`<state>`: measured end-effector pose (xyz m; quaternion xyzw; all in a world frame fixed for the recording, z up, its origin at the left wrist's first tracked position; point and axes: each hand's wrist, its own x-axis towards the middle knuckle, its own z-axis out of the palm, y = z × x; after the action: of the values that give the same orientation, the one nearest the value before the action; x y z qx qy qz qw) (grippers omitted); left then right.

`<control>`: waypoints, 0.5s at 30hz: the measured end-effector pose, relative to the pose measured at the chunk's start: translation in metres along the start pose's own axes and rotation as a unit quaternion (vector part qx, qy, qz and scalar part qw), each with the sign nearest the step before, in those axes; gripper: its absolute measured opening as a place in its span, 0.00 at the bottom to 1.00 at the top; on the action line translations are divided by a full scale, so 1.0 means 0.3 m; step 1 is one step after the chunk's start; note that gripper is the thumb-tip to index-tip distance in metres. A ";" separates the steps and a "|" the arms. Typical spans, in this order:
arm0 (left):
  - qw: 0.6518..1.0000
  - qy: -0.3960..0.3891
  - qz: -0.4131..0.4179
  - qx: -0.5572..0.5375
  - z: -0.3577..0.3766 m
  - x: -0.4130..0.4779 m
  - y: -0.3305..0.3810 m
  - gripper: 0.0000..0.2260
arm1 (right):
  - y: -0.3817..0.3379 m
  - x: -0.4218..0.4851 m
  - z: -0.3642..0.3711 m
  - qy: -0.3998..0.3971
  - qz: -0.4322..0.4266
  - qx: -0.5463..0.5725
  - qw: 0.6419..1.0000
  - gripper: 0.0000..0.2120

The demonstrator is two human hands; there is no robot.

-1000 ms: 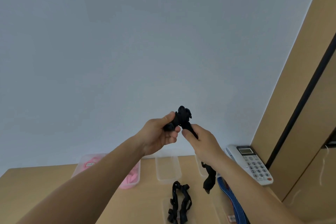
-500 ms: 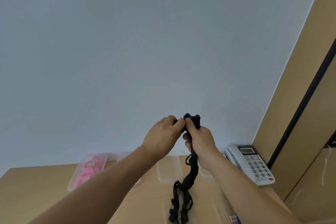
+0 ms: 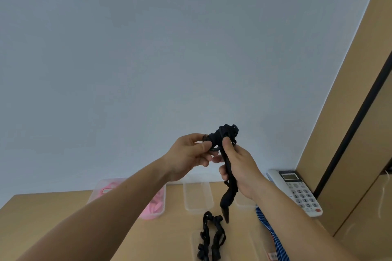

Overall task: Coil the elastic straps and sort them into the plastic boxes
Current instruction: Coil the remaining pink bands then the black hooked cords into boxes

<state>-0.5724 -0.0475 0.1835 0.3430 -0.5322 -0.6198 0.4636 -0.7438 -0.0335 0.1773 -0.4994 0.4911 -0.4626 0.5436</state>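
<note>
Winding a black elastic strap (image 3: 224,133), the person is holding it up in the air above the empty clear box (image 3: 198,197) and well off the table (image 3: 63,207), I judge so that the loose tail can hang free and feed into the coil without snagging. The left hand (image 3: 186,154) is pinching the wound bundle between curled thumb and fingers, anchoring it. The right hand (image 3: 241,167) is curling round the tail just below the bundle, thumb pressing against the coil, probably guiding a turn. The tail's end is dangling just right of the clear box. Left of that box a pink-filled box (image 3: 157,207) is sitting. Another black strap (image 3: 219,235) is lying in front of it and a blue striped strap (image 3: 269,229) to its right, both seemingly awaiting coiling.
</note>
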 end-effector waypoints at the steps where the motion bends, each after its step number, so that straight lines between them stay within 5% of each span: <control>1: 0.999 0.027 0.017 0.033 0.001 -0.001 -0.003 0.07 | -0.002 0.001 0.007 0.005 0.016 -0.007 1.000 0.24; 4: 0.980 0.088 0.070 0.166 0.000 -0.007 -0.013 0.09 | -0.009 -0.003 0.015 0.030 0.031 -0.050 0.998 0.23; 9: 0.871 0.147 0.187 0.430 -0.005 -0.017 -0.047 0.12 | 0.002 -0.007 0.037 0.092 -0.015 -0.100 0.991 0.18; 15: 0.850 0.146 0.226 0.453 -0.019 -0.025 -0.045 0.13 | -0.038 -0.012 0.014 0.058 0.016 -0.076 0.995 0.09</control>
<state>-0.5676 -0.0424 0.1688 0.4715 -0.7429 -0.1308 0.4569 -0.7400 -0.0303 0.1889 -0.5035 0.5638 -0.4430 0.4821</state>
